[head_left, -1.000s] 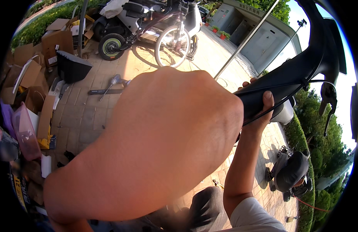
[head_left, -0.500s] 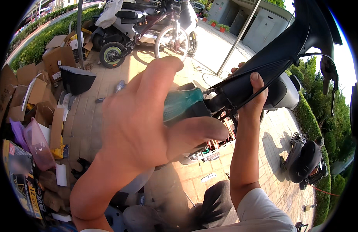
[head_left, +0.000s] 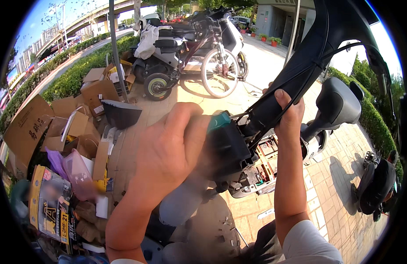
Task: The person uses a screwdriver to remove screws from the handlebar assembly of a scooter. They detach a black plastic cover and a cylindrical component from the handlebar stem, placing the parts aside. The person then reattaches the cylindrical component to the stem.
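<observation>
My left hand point(head_left: 168, 147) is closed around a screwdriver with a see-through teal handle point(head_left: 219, 121); its fingers are slightly blurred. The thin shaft points right, toward the lower end of a thick black scooter stem point(head_left: 296, 72), where its tip is hidden. My right hand point(head_left: 290, 114) grips that stem from below, thumb on the near side over a black cable point(head_left: 296, 97). Under the screwdriver sits a boxy black part point(head_left: 232, 145), partly covered by my left hand. Below it an open compartment point(head_left: 266, 158) shows orange-red edges and small parts inside.
Cardboard boxes point(head_left: 65, 121), a pink plastic bin point(head_left: 78, 171) and a printed carton point(head_left: 49, 204) are piled on the left. A bicycle point(head_left: 220, 72) and parked scooters stand ahead. A grey scooter seat point(head_left: 340, 103) and a black folded scooter point(head_left: 377, 187) are on the right.
My left hand has gone from spread fingers beside the teal handle to fingers curled around it. The view has shifted left and up. My right hand keeps its grip on the stem.
</observation>
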A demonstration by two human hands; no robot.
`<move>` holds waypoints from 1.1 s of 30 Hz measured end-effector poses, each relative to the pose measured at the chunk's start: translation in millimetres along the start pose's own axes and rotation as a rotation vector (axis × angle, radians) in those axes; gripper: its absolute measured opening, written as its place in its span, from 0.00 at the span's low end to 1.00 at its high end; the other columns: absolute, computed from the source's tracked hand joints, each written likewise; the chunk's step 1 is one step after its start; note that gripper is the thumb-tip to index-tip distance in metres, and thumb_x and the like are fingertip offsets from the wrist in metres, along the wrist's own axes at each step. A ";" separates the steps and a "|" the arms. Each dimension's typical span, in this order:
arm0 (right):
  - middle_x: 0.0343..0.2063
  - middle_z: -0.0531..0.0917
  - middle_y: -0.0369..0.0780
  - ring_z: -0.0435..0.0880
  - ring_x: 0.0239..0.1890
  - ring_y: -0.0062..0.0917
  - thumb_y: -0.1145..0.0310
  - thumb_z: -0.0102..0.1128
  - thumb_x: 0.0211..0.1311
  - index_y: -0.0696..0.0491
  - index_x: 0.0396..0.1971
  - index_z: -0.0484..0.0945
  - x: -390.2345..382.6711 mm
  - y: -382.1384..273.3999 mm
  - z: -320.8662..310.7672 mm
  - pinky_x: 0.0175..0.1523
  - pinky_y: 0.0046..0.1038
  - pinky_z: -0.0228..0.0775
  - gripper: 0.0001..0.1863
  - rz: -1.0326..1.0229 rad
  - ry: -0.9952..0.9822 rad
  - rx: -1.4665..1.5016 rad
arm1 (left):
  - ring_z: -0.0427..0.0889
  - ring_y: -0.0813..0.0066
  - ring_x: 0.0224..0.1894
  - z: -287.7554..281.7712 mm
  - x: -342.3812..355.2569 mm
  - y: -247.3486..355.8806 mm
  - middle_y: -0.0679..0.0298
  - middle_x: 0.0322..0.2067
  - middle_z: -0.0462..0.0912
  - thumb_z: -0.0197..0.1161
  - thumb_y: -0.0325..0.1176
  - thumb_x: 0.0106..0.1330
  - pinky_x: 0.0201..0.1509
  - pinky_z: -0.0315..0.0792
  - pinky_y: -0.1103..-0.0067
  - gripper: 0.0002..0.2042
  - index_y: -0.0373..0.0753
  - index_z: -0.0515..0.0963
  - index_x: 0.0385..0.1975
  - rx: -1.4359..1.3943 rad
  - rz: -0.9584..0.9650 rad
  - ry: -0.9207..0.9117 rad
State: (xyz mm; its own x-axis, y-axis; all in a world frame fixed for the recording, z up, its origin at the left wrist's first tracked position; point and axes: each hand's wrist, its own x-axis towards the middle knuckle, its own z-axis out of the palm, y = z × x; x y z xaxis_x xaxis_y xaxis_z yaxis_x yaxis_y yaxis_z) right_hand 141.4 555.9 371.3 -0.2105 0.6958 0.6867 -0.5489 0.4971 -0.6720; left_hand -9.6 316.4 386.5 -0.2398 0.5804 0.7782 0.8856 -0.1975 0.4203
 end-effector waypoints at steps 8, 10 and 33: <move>0.36 0.81 0.39 0.81 0.36 0.23 0.67 0.73 0.45 0.59 0.46 0.73 -2.6 -12.2 10.3 0.44 0.25 0.75 0.27 0.009 0.084 0.074 | 0.80 0.58 0.37 -8.2 -3.8 -0.9 0.48 0.44 0.77 0.61 0.39 0.69 0.41 0.73 0.70 0.22 0.33 0.64 0.55 0.090 -0.200 -0.166; 0.35 0.80 0.39 0.80 0.35 0.24 0.66 0.73 0.44 0.59 0.46 0.72 -3.2 -12.0 10.9 0.43 0.26 0.75 0.28 0.061 0.117 0.033 | 0.79 0.60 0.41 -7.7 -6.0 -2.6 0.50 0.44 0.76 0.61 0.36 0.69 0.44 0.72 0.71 0.20 0.33 0.65 0.55 0.148 -0.095 -0.179; 0.35 0.83 0.40 0.83 0.37 0.22 0.62 0.78 0.46 0.60 0.43 0.74 -0.8 -6.9 5.0 0.45 0.25 0.76 0.28 0.047 0.080 -0.032 | 0.76 0.83 0.27 -9.7 -10.9 8.5 0.66 0.26 0.79 0.62 0.42 0.69 0.31 0.68 0.83 0.17 0.35 0.75 0.48 -0.226 -0.557 -0.162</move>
State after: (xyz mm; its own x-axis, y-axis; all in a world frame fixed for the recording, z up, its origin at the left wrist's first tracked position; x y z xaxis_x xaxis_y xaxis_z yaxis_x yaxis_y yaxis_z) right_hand 141.3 549.3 376.8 -0.1694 0.7576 0.6303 -0.5137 0.4779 -0.7125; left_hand -3.2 300.7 386.2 -0.5625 0.7533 0.3407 0.5347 0.0172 0.8449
